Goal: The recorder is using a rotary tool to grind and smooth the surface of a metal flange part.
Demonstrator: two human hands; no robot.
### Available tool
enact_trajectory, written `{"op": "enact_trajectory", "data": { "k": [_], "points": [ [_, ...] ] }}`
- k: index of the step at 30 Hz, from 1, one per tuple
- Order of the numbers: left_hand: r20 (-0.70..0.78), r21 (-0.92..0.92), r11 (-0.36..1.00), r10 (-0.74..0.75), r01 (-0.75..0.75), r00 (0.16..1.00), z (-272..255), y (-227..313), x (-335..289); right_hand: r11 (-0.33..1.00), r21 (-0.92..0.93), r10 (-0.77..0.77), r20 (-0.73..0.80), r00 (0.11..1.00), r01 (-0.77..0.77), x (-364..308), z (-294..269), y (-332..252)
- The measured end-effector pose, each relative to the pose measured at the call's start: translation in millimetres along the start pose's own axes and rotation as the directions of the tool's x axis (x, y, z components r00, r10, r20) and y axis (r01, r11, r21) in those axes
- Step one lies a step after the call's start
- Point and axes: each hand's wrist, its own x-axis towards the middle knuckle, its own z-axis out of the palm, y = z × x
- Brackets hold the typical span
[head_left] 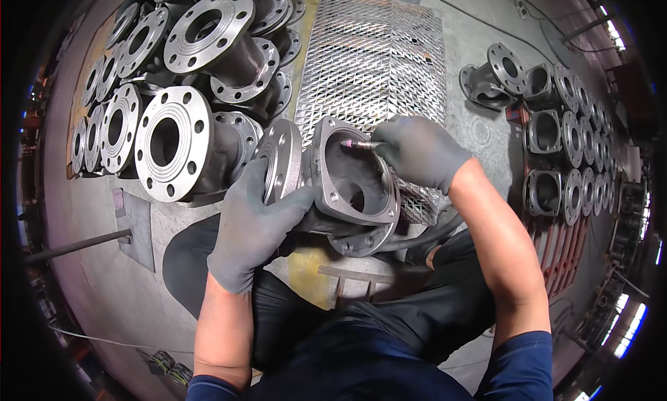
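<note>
A grey cast-metal valve body (321, 182) stands between my legs, its squarish opening with corner bolt holes tilted up toward me. My left hand (257, 217) is wrapped round its left side, with the fingers on the round flange (279, 163) and the thumb along the body. In my gloved right hand (417, 151) is a slim die grinder, its body mostly hidden by the fingers. The grinder's pinkish tip (353, 144) points left into the opening, near the inner wall at the upper rim. Whether it touches the metal I cannot tell.
Several flanged castings (174, 144) are piled at the left. More castings (545, 130) stand in rows on a reddish rack (573, 252) at the right. An expanded-metal mesh platform (375, 61) lies ahead. A dark hose (434, 236) runs near my right leg. A metal bar (76, 247) juts in from the left.
</note>
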Motion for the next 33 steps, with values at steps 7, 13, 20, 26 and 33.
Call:
{"op": "enact_trajectory", "data": {
  "k": [7,13,20,26,33],
  "points": [
    [0.002,0.03,0.999,-0.015,0.015,1.0,-2,-8,1,1.0,-0.001,0.018,0.037,0.999,-0.018,1,5,-3],
    [-0.003,-0.038,0.998,-0.04,0.04,0.999,-1,-6,0,0.998,-0.035,0.045,0.026,0.999,-0.044,-4,-1,-9],
    [0.023,-0.028,0.994,-0.104,0.105,0.994,-8,-4,-3,0.994,-0.073,0.086,0.062,0.994,-0.082,-21,-14,-16],
    [-0.005,-0.147,0.964,-0.225,0.222,0.974,-18,-12,-12,0.955,0.254,0.171,-0.047,0.984,-0.154,-53,-25,-3],
    [-0.076,-0.332,0.911,-0.286,0.247,0.955,-17,-21,-23,0.953,0.3,-0.029,-0.055,0.998,0.045,-55,-6,-1]
  ]
}}
